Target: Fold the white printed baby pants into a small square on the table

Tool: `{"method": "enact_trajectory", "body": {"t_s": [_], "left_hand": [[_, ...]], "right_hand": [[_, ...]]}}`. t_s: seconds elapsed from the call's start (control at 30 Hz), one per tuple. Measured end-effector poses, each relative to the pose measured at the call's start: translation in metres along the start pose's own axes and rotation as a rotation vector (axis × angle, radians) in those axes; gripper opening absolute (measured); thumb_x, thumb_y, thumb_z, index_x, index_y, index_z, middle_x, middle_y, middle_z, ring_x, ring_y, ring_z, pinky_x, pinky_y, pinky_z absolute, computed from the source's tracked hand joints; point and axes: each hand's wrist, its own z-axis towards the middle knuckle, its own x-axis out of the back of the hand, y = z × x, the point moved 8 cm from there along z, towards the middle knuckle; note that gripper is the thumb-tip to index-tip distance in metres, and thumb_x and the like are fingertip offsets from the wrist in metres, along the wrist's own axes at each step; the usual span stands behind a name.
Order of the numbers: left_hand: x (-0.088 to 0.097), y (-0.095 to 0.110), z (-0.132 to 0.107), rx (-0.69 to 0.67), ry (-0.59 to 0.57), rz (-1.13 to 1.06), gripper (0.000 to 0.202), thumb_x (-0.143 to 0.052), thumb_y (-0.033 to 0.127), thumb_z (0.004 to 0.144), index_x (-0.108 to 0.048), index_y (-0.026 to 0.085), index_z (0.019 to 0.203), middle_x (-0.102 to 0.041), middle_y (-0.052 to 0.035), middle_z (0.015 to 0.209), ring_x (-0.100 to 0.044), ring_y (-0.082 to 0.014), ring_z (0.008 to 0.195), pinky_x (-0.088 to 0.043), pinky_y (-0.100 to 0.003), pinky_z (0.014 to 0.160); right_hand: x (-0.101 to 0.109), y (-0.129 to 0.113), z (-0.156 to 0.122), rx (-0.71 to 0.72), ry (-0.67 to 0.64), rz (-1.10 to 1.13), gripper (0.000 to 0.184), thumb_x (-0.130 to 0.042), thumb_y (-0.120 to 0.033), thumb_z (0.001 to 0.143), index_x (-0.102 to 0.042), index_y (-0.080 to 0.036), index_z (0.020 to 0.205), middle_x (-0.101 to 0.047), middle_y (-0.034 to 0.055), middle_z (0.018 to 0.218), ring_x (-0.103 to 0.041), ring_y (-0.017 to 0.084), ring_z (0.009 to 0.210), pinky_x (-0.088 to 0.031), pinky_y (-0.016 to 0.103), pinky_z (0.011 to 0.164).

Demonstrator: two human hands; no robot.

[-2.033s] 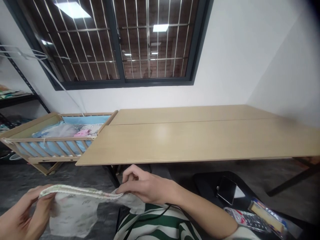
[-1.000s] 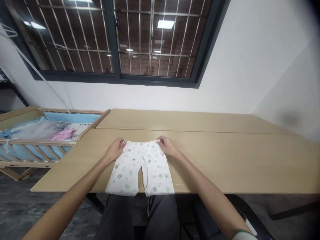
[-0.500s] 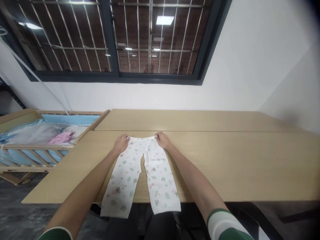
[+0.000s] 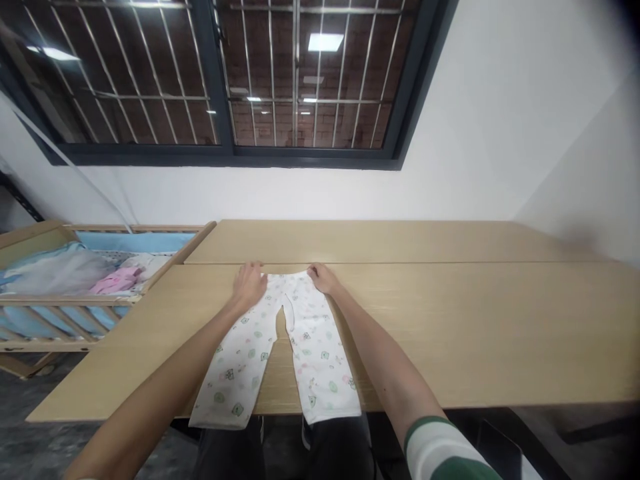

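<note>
A pair of small white trousers (image 4: 320, 333) with a green and pink leaf-and-animal print lies spread on the wooden table (image 4: 450, 320). The waistband points away from me, and both leg ends hang past the near edge. My right hand (image 4: 323, 277) is closed, pinching the right corner of the waistband. Over the left corner lies my left hand (image 4: 249, 287), fingers fairly straight and resting on the cloth and table. That corner is hidden under the hand.
A wooden cot (image 4: 75, 303) with blue bedding and a pink cloth (image 4: 117, 280) stands left of the table. Behind the table rises a white wall with a barred window (image 4: 310, 87). Below the near edge are my dark-clothed legs (image 4: 230, 453).
My left hand has shifted slightly inward and forward over the waistband corner, its fingers straighter. The trousers' left leg has swung a little left. My right hand keeps its pinch.
</note>
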Motion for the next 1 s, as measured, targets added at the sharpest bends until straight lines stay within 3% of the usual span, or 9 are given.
{"method": "enact_trajectory", "body": {"t_s": [0.1, 0.2, 0.33, 0.47, 0.7, 1.0], "left_hand": [[0.0, 0.073, -0.048, -0.231, -0.096, -0.037, 0.025, -0.046, 0.032, 0.099, -0.059, 0.019, 0.115, -0.063, -0.0144, 0.12, -0.057, -0.0304, 0.117, -0.039, -0.046, 0.104], [-0.006, 0.138, -0.115, -0.425, -0.246, -0.077, 0.023, -0.054, 0.044, 0.095, -0.062, 0.023, 0.095, -0.069, -0.0085, 0.099, -0.064, -0.0264, 0.093, -0.047, -0.042, 0.088], [-0.026, 0.184, -0.192, -0.553, -0.552, -0.095, 0.034, -0.055, 0.054, 0.092, -0.061, 0.021, 0.089, -0.07, -0.0105, 0.089, -0.067, -0.0291, 0.084, -0.05, -0.042, 0.075], [-0.036, 0.195, -0.216, -0.569, -0.604, -0.095, 0.04, -0.06, 0.059, 0.087, -0.061, 0.019, 0.095, -0.071, -0.0103, 0.098, -0.068, -0.0321, 0.095, -0.052, -0.044, 0.084], [-0.034, 0.192, -0.207, -0.524, -0.639, -0.1, 0.019, -0.05, 0.038, 0.091, -0.06, 0.022, 0.091, -0.073, -0.0068, 0.094, -0.071, -0.0303, 0.088, -0.052, -0.042, 0.077], [-0.028, 0.191, -0.204, -0.503, -0.641, -0.053, 0.021, -0.045, 0.031, 0.09, -0.062, 0.019, 0.09, -0.074, -0.0115, 0.09, -0.072, -0.0309, 0.084, -0.052, -0.041, 0.076]], "right_hand": [[0.001, 0.0, 0.0, -0.01, 0.006, 0.013, 0.026, -0.044, -0.031, 0.103, -0.065, -0.017, 0.107, -0.07, 0.0088, 0.111, -0.059, 0.02, 0.1, -0.039, 0.029, 0.087], [0.001, 0.0, -0.001, -0.019, 0.008, 0.02, 0.025, -0.046, -0.032, 0.102, -0.066, -0.017, 0.104, -0.071, 0.0089, 0.109, -0.059, 0.02, 0.098, -0.039, 0.029, 0.086], [0.002, 0.001, -0.002, -0.025, 0.014, 0.022, 0.023, -0.047, -0.032, 0.1, -0.066, -0.018, 0.102, -0.071, 0.0078, 0.109, -0.06, 0.02, 0.097, -0.04, 0.028, 0.085], [0.003, 0.0, -0.003, -0.027, 0.017, 0.021, 0.022, -0.047, -0.031, 0.1, -0.066, -0.02, 0.102, -0.071, 0.0062, 0.109, -0.061, 0.02, 0.099, -0.04, 0.029, 0.087], [0.002, 0.002, -0.002, -0.037, 0.026, 0.01, 0.019, -0.051, -0.033, 0.098, -0.065, -0.021, 0.103, -0.071, 0.0067, 0.108, -0.062, 0.021, 0.099, -0.04, 0.03, 0.088], [0.001, 0.006, -0.002, -0.044, 0.043, -0.003, 0.018, -0.055, -0.034, 0.095, -0.064, -0.02, 0.102, -0.07, 0.006, 0.101, -0.06, 0.02, 0.092, -0.04, 0.03, 0.084]]}}
